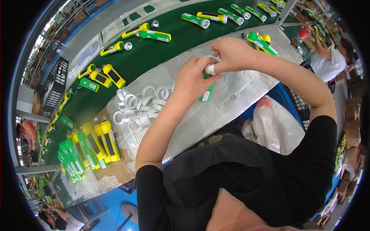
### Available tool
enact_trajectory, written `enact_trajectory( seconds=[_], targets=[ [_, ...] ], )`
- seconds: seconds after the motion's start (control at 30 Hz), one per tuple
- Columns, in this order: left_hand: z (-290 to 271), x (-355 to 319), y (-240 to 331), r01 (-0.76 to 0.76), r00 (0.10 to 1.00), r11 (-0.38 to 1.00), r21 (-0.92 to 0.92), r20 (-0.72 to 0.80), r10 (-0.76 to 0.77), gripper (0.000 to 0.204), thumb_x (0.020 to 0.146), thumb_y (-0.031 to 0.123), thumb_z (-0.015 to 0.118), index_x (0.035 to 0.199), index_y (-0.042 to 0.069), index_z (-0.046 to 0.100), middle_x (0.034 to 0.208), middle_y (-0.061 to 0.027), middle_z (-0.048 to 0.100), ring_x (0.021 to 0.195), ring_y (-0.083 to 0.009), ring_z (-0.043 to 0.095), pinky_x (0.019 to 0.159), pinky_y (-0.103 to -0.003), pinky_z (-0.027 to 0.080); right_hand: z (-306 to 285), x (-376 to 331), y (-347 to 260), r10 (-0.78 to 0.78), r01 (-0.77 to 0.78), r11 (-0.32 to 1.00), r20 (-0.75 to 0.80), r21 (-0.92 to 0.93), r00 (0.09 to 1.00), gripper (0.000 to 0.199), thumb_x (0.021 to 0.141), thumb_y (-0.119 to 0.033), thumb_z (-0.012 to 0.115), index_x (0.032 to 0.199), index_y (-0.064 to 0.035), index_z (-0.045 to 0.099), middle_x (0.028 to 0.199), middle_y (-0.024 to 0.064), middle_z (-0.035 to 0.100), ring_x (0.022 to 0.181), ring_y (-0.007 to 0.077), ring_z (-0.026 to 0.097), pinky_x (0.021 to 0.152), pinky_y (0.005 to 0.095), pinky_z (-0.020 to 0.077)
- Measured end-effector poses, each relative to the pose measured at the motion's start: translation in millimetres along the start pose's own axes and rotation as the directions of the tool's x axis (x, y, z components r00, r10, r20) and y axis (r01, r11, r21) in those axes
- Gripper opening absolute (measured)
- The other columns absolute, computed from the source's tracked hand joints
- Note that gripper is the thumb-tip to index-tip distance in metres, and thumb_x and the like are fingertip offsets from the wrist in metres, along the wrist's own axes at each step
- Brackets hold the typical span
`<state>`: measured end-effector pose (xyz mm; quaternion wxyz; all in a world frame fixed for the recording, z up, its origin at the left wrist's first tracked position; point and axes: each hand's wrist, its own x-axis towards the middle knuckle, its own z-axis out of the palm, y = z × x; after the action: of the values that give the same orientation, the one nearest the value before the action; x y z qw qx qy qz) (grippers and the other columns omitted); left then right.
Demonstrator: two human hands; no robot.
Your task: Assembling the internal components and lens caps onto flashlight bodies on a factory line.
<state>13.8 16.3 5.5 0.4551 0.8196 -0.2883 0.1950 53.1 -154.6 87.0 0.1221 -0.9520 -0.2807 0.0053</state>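
In front of me, over the plastic-covered worktop, both hands meet around a green flashlight [207, 93]. My left hand [191, 79] is closed around its body, which shows below the fingers. At the flashlight's upper end, the fingers of my right hand [233, 56] pinch a white ring [210, 69]. Whether the ring sits fully on the flashlight is hidden by my fingers. Left of my left hand lies a loose heap of white plastic rings [144, 106]. Beyond my right hand, green and yellow flashlights [262, 43] lie at the worktop's far edge.
A green conveyor belt [165, 50] curves past the far side, carrying several flashlights [196, 20]. Green and yellow flashlight bodies [86, 148] are stacked at the left. A blue crate [283, 100] and white sack [266, 123] stand at the near right. A co-worker [331, 57] sits farther right.
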Motion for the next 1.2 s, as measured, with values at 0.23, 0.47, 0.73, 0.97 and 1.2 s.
enact_trajectory(
  seconds=[0.23,0.47,0.73,0.97,1.2],
  targets=[
    [2.8,-3.3,-2.3,-0.054,0.998,0.997,-0.058,-0.044,0.052,0.039,0.067,0.016,0.084,0.099,0.012,0.062,0.079,-0.0092,0.058,0.07,-0.0262,0.061,0.062,-0.04,0.049,-6.1,0.9,4.6,-0.34,0.332,0.939,0.081,0.094,0.937,0.047,0.073,-0.044,0.071,0.083,0.0003,0.059,0.074,0.0157,0.061,0.071,0.0345,0.062,0.063,0.0436,0.0483],
    [3.8,-1.3,-4.2,0.001,0.998,1.0,0.002,-0.055,-0.001,0.036,0.067,0.018,0.084,0.095,0.012,0.062,0.078,-0.008,0.057,0.07,-0.0255,0.06,0.06,-0.039,0.048,-9.5,-0.2,-0.7,-0.033,0.042,0.996,0.108,-0.084,0.994,0.053,0.073,-0.05,0.07,0.087,0.0,0.06,0.077,0.0167,0.064,0.074,0.035,0.064,0.065,0.0428,0.0496],
    [2.3,-2.5,-8.3,-0.005,1.0,1.0,-0.005,-0.014,0.005,0.038,0.067,0.015,0.086,0.098,0.009,0.064,0.086,-0.0065,0.062,0.073,-0.0211,0.061,0.062,-0.032,0.049,-8.3,3.8,-4.2,-0.092,0.097,0.988,0.041,-0.123,0.995,0.056,0.07,-0.053,0.073,0.087,-0.0015,0.06,0.072,0.0147,0.061,0.068,0.0314,0.062,0.06,0.0401,0.0476],
    [2.9,-4.1,-8.2,-0.008,0.999,0.998,-0.06,-0.036,0.006,0.037,0.065,0.016,0.085,0.095,0.012,0.063,0.079,-0.008,0.059,0.071,-0.0261,0.06,0.062,-0.038,0.049,14.8,0.6,6.1,-0.097,0.095,0.994,-0.047,-0.048,0.994,0.047,0.074,-0.044,0.075,0.083,-0.0008,0.06,0.069,0.0124,0.059,0.064,0.0271,0.059,0.057,0.0391,0.0463],
    [0.5,-1.5,-7.4,-0.062,0.996,0.998,-0.017,-0.07,0.06,0.038,0.065,0.016,0.085,0.095,0.012,0.062,0.08,-0.0079,0.059,0.07,-0.0266,0.06,0.061,-0.038,0.049,2.9,3.7,10.8,-0.354,0.326,0.904,0.058,0.276,0.933,0.047,0.074,-0.044,0.074,0.082,0.0001,0.059,0.069,0.014,0.06,0.064,0.0288,0.059,0.058,0.0406,0.0462]
  ],
)
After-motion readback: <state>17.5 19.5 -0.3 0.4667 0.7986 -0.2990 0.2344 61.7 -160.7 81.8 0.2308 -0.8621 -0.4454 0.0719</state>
